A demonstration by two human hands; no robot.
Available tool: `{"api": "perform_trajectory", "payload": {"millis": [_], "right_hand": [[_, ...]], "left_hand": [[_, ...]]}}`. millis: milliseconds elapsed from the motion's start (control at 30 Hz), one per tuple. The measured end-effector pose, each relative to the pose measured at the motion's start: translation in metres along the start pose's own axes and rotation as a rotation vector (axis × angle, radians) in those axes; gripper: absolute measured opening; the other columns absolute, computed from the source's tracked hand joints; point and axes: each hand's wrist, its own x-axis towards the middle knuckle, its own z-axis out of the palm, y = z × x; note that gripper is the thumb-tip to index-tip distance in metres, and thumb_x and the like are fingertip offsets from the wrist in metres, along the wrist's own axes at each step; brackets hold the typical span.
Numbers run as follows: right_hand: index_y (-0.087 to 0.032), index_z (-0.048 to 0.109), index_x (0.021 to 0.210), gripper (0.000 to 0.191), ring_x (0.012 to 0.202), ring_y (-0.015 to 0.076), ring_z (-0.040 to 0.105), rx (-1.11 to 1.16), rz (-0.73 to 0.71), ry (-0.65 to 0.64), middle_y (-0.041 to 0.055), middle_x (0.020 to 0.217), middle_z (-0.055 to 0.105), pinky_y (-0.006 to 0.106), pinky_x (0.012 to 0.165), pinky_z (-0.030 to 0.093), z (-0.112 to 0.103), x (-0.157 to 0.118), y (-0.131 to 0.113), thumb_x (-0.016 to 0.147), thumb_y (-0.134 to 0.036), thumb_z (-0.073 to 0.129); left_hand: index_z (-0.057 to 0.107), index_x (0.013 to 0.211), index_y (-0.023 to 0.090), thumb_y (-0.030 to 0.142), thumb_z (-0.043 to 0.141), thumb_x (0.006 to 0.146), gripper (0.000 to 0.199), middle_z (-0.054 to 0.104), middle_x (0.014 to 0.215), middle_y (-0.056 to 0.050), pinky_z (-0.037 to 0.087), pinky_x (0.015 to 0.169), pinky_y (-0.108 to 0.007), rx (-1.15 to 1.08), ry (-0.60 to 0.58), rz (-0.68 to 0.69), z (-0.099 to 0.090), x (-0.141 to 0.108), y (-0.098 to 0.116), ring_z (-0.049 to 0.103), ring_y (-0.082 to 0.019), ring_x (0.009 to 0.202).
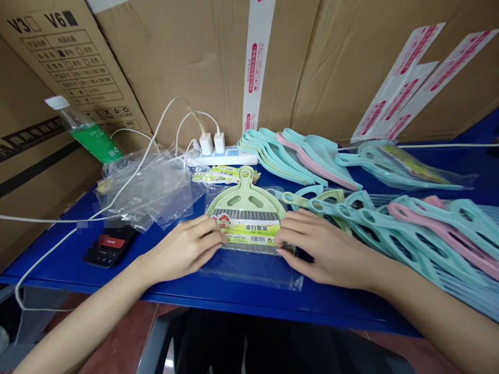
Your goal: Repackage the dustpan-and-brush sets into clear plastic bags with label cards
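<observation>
A green dustpan and brush set (246, 201) lies on the blue table inside a clear plastic bag (253, 272), its handle pointing away from me. Across the grey bristles runs a yellow-green and white label (253, 230). My left hand (187, 244) grips the left edge of the set and label, fingers curled. At the right edge, my right hand (312, 246) pinches the label and bag in the same way. The open flap of the bag spreads toward the table's front edge.
Clear bags (148, 182) and a phone (113, 246) lie left, near a bottle (93, 137). Behind are a power strip (230, 155), cables and labels (222, 174). Dustpans (300, 156), a bagged set (405, 163) and several brushes (413, 234) fill the right. Cardboard (195, 57) stands behind.
</observation>
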Motion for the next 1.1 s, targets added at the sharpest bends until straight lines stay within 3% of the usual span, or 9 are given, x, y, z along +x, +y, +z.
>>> {"api": "perform_trajectory", "payload": {"millis": [133, 400, 600, 700, 833, 967, 1100], "right_hand": [[-0.020, 0.056, 0.078, 0.020, 0.071, 0.0170, 0.048, 0.023, 0.001, -0.022, 0.0019, 0.072, 0.057, 0.032, 0.070, 0.041, -0.0006, -0.0002, 0.0000, 0.091, -0.012, 0.044], [-0.019, 0.059, 0.079, 0.017, 0.081, 0.0199, 0.048, 0.057, -0.021, -0.043, 0.0054, 0.080, 0.059, 0.034, 0.073, 0.042, -0.0031, 0.0003, -0.0003, 0.088, -0.011, 0.047], [-0.018, 0.067, 0.097, 0.018, 0.087, 0.0211, 0.051, 0.116, -0.007, -0.078, 0.0065, 0.088, 0.063, 0.037, 0.079, 0.042, -0.0020, -0.0006, -0.0011, 0.089, -0.013, 0.051], [-0.020, 0.069, 0.102, 0.022, 0.084, 0.0207, 0.050, 0.130, -0.002, -0.104, 0.0055, 0.085, 0.062, 0.037, 0.078, 0.042, -0.0013, 0.0002, -0.0012, 0.090, -0.015, 0.051], [-0.021, 0.072, 0.104, 0.023, 0.083, 0.0201, 0.049, 0.157, -0.005, -0.128, 0.0046, 0.083, 0.062, 0.038, 0.080, 0.040, -0.0003, 0.0003, -0.0005, 0.091, -0.017, 0.053], [-0.022, 0.073, 0.107, 0.024, 0.082, 0.0202, 0.048, 0.167, 0.013, -0.169, 0.0048, 0.084, 0.062, 0.038, 0.078, 0.040, -0.0011, -0.0004, 0.0010, 0.092, -0.020, 0.055], [-0.022, 0.073, 0.109, 0.024, 0.081, 0.0201, 0.048, 0.160, -0.002, -0.188, 0.0044, 0.082, 0.062, 0.039, 0.078, 0.039, -0.0036, 0.0000, 0.0020, 0.091, -0.020, 0.057]], "left_hand": [[0.060, 0.098, 0.017, 0.015, 0.037, 0.099, 0.023, 0.063, 0.093, -0.006, 0.055, 0.078, -0.031, -0.023, -0.059, -0.011, -0.0011, 0.0012, 0.0008, 0.061, -0.018, 0.087], [0.060, 0.100, 0.015, 0.015, 0.034, 0.100, 0.026, 0.066, 0.092, -0.007, 0.058, 0.076, -0.033, 0.029, -0.013, 0.017, 0.0014, 0.0003, 0.0001, 0.063, -0.018, 0.083], [0.060, 0.112, 0.014, 0.019, 0.036, 0.101, 0.027, 0.064, 0.094, -0.007, 0.057, 0.083, -0.035, -0.010, -0.039, 0.039, 0.0019, 0.0005, 0.0009, 0.063, -0.018, 0.087], [0.061, 0.113, 0.016, 0.020, 0.036, 0.101, 0.028, 0.062, 0.092, -0.006, 0.057, 0.080, -0.033, -0.032, -0.048, 0.052, 0.0019, 0.0006, 0.0005, 0.062, -0.017, 0.084], [0.062, 0.112, 0.019, 0.020, 0.036, 0.101, 0.028, 0.060, 0.092, -0.005, 0.057, 0.076, -0.031, -0.063, -0.050, 0.051, 0.0018, -0.0002, 0.0004, 0.061, -0.017, 0.085], [0.062, 0.106, 0.017, 0.019, 0.040, 0.100, 0.023, 0.062, 0.098, -0.006, 0.056, 0.084, -0.031, -0.136, -0.060, 0.038, 0.0010, -0.0013, 0.0010, 0.061, -0.017, 0.092], [0.062, 0.100, 0.017, 0.019, 0.039, 0.101, 0.023, 0.063, 0.093, -0.004, 0.055, 0.080, -0.029, -0.161, -0.068, 0.022, 0.0000, -0.0015, 0.0011, 0.063, -0.015, 0.083]]}}
